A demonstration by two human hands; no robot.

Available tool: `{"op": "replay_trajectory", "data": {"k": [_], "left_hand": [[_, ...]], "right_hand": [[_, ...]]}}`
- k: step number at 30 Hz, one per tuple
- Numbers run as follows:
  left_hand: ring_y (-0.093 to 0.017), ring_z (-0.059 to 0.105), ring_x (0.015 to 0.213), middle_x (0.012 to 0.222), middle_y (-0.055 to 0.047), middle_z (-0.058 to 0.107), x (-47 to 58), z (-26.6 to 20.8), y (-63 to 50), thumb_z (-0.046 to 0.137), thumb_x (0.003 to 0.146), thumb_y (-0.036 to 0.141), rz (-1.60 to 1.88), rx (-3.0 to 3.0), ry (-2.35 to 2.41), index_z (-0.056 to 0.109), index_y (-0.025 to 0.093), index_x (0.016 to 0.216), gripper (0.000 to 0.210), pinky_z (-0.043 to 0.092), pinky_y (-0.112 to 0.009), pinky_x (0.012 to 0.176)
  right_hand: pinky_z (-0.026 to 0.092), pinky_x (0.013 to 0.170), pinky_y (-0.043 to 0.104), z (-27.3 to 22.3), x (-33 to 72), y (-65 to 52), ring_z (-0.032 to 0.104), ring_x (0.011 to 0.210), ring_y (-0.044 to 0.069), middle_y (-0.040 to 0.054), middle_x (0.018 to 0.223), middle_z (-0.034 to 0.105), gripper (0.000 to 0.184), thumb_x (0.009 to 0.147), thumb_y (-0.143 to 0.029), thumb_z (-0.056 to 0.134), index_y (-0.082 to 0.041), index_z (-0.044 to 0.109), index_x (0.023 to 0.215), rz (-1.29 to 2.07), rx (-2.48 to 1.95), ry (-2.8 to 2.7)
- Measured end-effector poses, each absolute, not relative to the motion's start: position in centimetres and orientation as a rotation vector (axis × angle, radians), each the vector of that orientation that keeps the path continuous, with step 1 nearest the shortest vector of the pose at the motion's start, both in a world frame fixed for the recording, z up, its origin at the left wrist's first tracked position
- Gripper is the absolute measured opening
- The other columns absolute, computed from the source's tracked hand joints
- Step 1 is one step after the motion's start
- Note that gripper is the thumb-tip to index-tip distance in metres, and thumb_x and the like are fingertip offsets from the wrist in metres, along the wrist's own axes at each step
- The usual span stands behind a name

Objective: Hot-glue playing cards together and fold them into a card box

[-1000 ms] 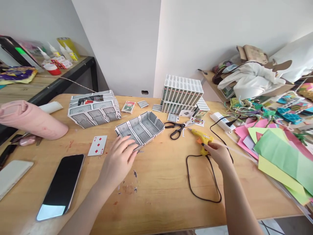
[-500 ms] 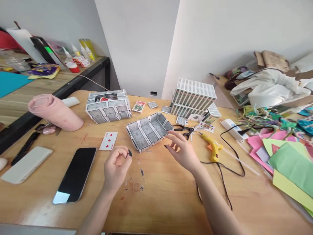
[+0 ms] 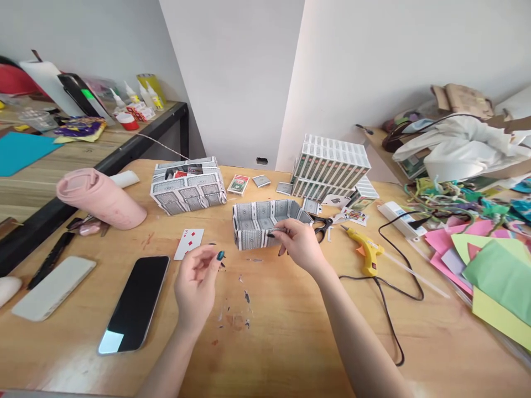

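An open box (image 3: 250, 237) made of grey-backed playing cards stands in the middle of the table, its near wall slightly raised toward me. My right hand (image 3: 302, 247) pinches that near wall close to its right end, thumb inside and fingers partly hidden outside. My left hand (image 3: 194, 287) hovers in front of the box on the left, fingers curled and apart, holding nothing. Beside it lies a three of diamonds card (image 3: 188, 244). Behind stands a larger box (image 3: 188, 190) covered with the same cards, with an opening in its top.
A yellow glue gun (image 3: 367, 251) with its black cord lies right of my right hand, near black scissors (image 3: 321, 225). Stacked card packs (image 3: 332, 166) stand behind. A phone (image 3: 135, 304) and a pink roll (image 3: 102, 198) are left; coloured paper (image 3: 498, 271) is right.
My right hand has moved left and taken hold of the box's near wall; the box has shifted right and turned. My left hand's thumb and fingers have parted. The view has shifted slightly.
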State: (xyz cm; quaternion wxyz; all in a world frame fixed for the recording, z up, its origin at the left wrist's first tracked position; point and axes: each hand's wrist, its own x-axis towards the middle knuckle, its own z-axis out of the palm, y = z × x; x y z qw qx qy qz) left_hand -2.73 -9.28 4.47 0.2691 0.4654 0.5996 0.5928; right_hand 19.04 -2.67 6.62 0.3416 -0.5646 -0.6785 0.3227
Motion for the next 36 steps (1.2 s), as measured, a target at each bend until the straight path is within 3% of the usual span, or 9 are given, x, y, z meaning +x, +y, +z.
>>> {"op": "replay_trajectory", "data": {"k": [4,7,14,31,36], "left_hand": [[-0.013,0.060,0.074,0.094,-0.004,0.061,-1.0,5.1,-8.7,0.071,0.076,0.024,1.791,1.571,1.808,0.059,0.019,0.096,0.024,0.051,-0.030,0.073],[-0.014,0.058,0.077,0.095,-0.005,0.059,1.1,5.9,-7.3,0.073,0.073,0.021,1.698,1.850,1.862,0.058,0.017,0.102,0.033,0.052,-0.032,0.077],[-0.016,0.061,0.081,0.096,-0.007,0.061,4.0,6.2,-4.4,0.071,0.075,0.020,1.645,1.894,1.949,0.057,0.015,0.108,0.036,0.052,-0.031,0.077],[-0.027,0.056,0.101,0.103,-0.011,0.056,4.0,5.7,-4.0,0.072,0.071,0.025,1.506,1.816,1.989,0.051,0.017,0.109,0.044,0.047,-0.045,0.089],[-0.037,0.047,0.117,0.125,-0.020,0.050,1.8,7.1,-4.6,0.079,0.067,0.031,1.242,2.335,1.888,0.043,0.015,0.128,0.073,0.037,-0.055,0.097]], "right_hand": [[0.044,0.048,0.023,8.2,18.2,-2.6,0.062,0.041,0.016,-0.0054,0.044,0.057,0.013,0.085,-0.032,0.059,-0.020,0.064,0.084,0.973,-1.552,-1.552],[0.043,0.043,0.022,9.3,17.6,-2.4,0.060,0.038,0.016,-0.0054,0.037,0.056,0.013,0.084,-0.033,0.059,-0.021,0.064,0.081,1.023,-1.620,-1.433],[0.040,0.039,0.021,10.4,17.7,-2.3,0.056,0.032,0.015,-0.0061,0.034,0.054,0.013,0.083,-0.032,0.059,-0.021,0.063,0.078,1.019,-1.675,-1.319],[0.038,0.039,0.023,9.4,17.8,-2.3,0.054,0.031,0.016,-0.0062,0.034,0.053,0.013,0.084,-0.032,0.054,-0.022,0.062,0.081,1.026,-1.637,-1.403],[0.038,0.039,0.022,10.0,19.0,-2.3,0.054,0.031,0.015,-0.0080,0.033,0.049,0.013,0.082,-0.035,0.057,-0.022,0.062,0.081,1.032,-1.622,-1.392]]}}
